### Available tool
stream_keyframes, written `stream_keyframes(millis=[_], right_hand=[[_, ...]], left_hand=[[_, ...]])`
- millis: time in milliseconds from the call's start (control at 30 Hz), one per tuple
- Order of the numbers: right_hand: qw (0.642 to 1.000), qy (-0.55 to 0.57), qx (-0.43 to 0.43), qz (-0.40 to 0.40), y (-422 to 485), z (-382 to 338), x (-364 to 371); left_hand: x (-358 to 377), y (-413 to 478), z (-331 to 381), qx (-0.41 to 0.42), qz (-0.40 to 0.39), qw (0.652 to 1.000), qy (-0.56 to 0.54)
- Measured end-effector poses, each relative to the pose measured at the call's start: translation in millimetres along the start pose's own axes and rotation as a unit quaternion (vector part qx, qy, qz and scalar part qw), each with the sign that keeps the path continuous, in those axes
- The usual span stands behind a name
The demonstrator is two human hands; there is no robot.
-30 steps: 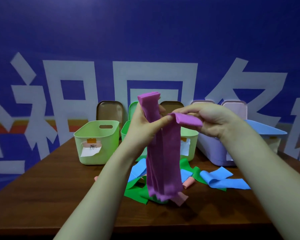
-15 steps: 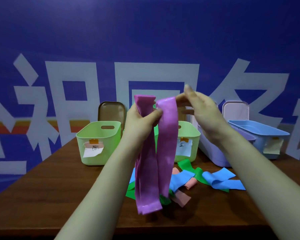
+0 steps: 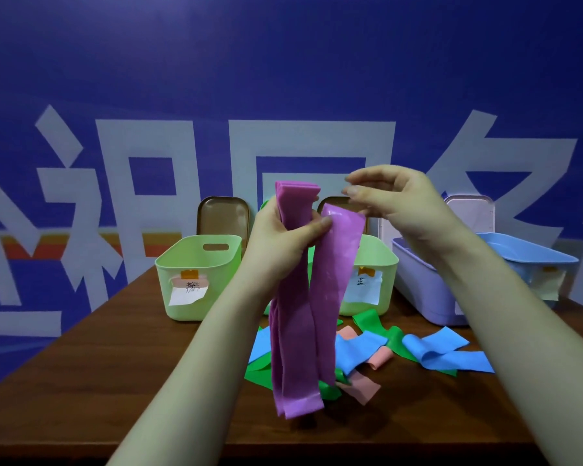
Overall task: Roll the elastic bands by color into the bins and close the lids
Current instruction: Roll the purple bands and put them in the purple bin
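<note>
My left hand (image 3: 283, 243) is gripping the long flat purple elastic band (image 3: 303, 314) near its top. The thumb is pressing across the front and the fingers are curling round the back, pinching several folded layers together. The folded top is sticking up above my left fingers, and the rest is hanging below them in long loops over the brown wooden table (image 3: 115, 364); can't tell if the lowest loop is touching it. One loose end is standing up just right of my left thumb. My right hand (image 3: 401, 203) is hovering just above that loose end with thumb and forefinger curving toward each other, slightly apart, pinching nothing. The other fingers are curling loosely, and I can't tell if they're brushing the band's edge. Beyond and left of my left fingers a pale green plastic bin with a paper label (image 3: 199, 274) is sitting on the table, with a brown rounded lid (image 3: 223, 216) leaning upright behind it. Below my right fingers and past the band, a second pale green labelled bin (image 3: 387, 274) is showing. Right of it are a lavender plastic bin (image 3: 424, 290) and a light blue plastic bin (image 3: 525, 260), with a lavender lid (image 3: 472, 213) standing behind them. Under my hands, loose blue strips (image 3: 448, 356), green strips (image 3: 367, 321) and pink strips (image 3: 362, 388) are lying tangled on the table.
</note>
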State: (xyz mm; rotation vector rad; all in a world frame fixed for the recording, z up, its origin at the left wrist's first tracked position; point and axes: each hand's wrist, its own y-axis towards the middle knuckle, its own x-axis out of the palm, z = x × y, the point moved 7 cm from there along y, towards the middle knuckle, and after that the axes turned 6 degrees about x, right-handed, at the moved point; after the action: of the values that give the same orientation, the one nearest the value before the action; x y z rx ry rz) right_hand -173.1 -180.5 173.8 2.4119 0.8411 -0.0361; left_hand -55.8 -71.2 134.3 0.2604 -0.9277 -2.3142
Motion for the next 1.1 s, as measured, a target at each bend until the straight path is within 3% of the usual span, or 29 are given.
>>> stream_keyframes(millis=[67,167,233,333,533,600,800,933,1100], right_hand=[[0.999,-0.048,0.025,0.002,5.8,4.2,-1.5],[0.983,-0.110,0.131,-0.060,8.3,20.9,6.4],[0.975,-0.072,0.189,-0.097,4.5,29.0,9.9],[0.976,0.019,0.195,-0.095,4.7,29.5,5.1],[0.982,0.072,0.155,-0.085,7.9,20.0,-8.5],[0.991,0.067,0.101,-0.056,9.9,10.8,-14.0],[0.992,-0.097,-0.076,-0.003,0.2,-30.4,-18.7],[0.973,-0.190,-0.131,-0.019,-12.7,-51.1,-11.0],[0.970,-0.173,-0.162,-0.050,-20.2,-65.3,-3.4]], left_hand=[[0.4,0.4,1.2,0.006,-0.003,1.000,-0.001],[2.2,1.8,4.4,0.019,-0.013,1.000,-0.001],[3.1,2.6,6.1,0.028,-0.022,0.999,0.010],[3.2,2.1,7.1,0.036,-0.028,0.999,0.020],[2.1,2.5,1.1,0.024,-0.026,0.998,0.046],[1.5,4.4,-0.7,0.018,-0.013,0.999,0.037],[-31.2,20.9,-8.3,-0.018,0.147,0.988,-0.049],[-31.8,26.8,-3.8,-0.021,0.124,0.991,-0.042],[-17.6,24.9,7.1,-0.048,0.104,0.991,-0.075]])
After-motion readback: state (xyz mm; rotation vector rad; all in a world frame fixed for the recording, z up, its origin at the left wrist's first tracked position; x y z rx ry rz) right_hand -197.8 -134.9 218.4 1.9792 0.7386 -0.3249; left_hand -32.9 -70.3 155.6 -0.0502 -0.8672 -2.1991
